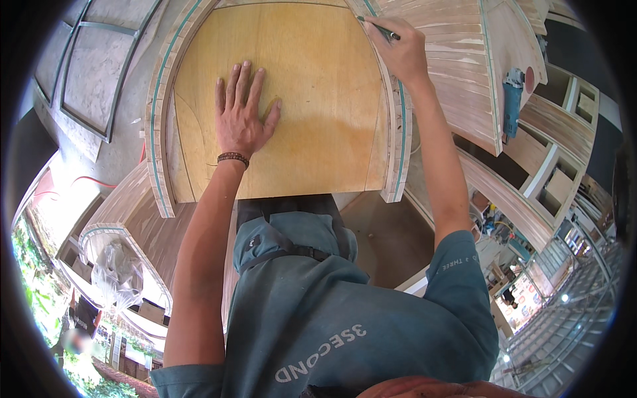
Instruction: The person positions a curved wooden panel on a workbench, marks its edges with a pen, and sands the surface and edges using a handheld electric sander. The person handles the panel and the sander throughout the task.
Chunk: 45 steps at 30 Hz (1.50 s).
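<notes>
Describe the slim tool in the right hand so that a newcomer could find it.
Start from the large yellowish board with the left hand spread flat on it. Follow its edge to the upper right, where the right hand holds a slim, pen-like tool. Its dark colour sets it apart from the pale wooden rim beside it.

1. Panel [318, 132]: flat, yellow-brown wood, bounded above and at both sides by a curved, segmented wooden frame [157, 113] bearing a blue-green stripe; near edge straight. Its support from below is hidden.
2. Left hand [242, 123]: palm down on the panel, left of centre, fingers spread.
3. Floor [96, 69]: grey, upper left, with dark joined bars [109, 28] lying on it.
4. Slatted wooden structure [458, 66]: right; blue power tool [513, 103] at its outer edge, exact resting surface unclear.
</notes>
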Available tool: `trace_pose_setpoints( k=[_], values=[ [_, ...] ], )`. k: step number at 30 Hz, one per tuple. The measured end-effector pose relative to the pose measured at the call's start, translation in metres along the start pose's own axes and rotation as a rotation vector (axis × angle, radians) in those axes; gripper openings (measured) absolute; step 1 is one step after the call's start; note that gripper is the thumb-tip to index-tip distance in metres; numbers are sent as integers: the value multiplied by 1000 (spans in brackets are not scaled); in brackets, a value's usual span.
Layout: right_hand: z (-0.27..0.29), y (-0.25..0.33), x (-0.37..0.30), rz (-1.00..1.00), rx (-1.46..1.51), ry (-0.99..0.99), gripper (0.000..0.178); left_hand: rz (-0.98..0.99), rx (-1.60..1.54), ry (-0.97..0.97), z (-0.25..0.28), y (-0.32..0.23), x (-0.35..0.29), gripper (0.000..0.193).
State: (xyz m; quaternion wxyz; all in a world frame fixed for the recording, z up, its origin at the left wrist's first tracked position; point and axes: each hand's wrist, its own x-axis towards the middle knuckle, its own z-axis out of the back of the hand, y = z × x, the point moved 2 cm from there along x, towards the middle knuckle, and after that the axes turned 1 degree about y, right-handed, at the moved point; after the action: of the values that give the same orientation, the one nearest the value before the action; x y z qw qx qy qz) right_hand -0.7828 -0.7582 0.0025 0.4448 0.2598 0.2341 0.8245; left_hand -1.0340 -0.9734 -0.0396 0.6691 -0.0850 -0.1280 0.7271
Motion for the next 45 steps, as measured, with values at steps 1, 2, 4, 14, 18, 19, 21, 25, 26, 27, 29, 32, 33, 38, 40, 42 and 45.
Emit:
trace_pose_setpoints(
  k=[1,2,4,14,18,19,21,25,26,27,29,32,33,38,40,42,45],
  values=[
    [-2,3,2,0,16,-13,21,-2,1,-1,0,0,0,64],
    [-2,5,3,0,32,-26,20,-4,-2,-7,1,0,0,64],
    [0,7,4,-59,6,25,21,-7,-11,-19,2,-1,0,63],
    [4,-1,-8,-33,0,3,22,-7,-7,-15,1,0,0,63],
    [3,2,-8,-26,-8,-3,22,-12,-12,-24,0,0,-1,64],
    [4,3,-8,-29,-3,5,22,-12,-16,-29,0,0,-1,64],
    [6,4,-11,-38,-4,13,22,-11,-3,-20,0,0,-1,64],
    [8,6,-18,-30,10,-1,22,-13,3,-21,1,0,-1,64],
    [7,7,-18,-20,23,-9,22,-11,1,-21,1,0,-1,64],
    [7,7,-18,-30,19,-16,22,-11,0,-20,0,0,-1,64],
    [5,7,-17,-50,10,-31,22,-13,0,-19,0,0,-1,64],
    [3,3,-16,-12,7,-55,22,-15,2,-14,0,0,-1,64],
    [4,3,-17,-20,-6,-37,21,-14,-2,-17,0,0,-1,64],
    [13,7,-24,-132,-36,51,21,-3,-1,-16,-1,1,-2,65],
    [12,6,-26,-120,-28,30,20,-6,-4,-21,-2,1,-1,64],
    [11,5,-27,-99,-22,7,20,-11,-7,-24,-2,1,-1,65],
    [9,5,-26,-81,-20,-10,20,-21,-19,-36,-4,2,-1,65]
  ],
)
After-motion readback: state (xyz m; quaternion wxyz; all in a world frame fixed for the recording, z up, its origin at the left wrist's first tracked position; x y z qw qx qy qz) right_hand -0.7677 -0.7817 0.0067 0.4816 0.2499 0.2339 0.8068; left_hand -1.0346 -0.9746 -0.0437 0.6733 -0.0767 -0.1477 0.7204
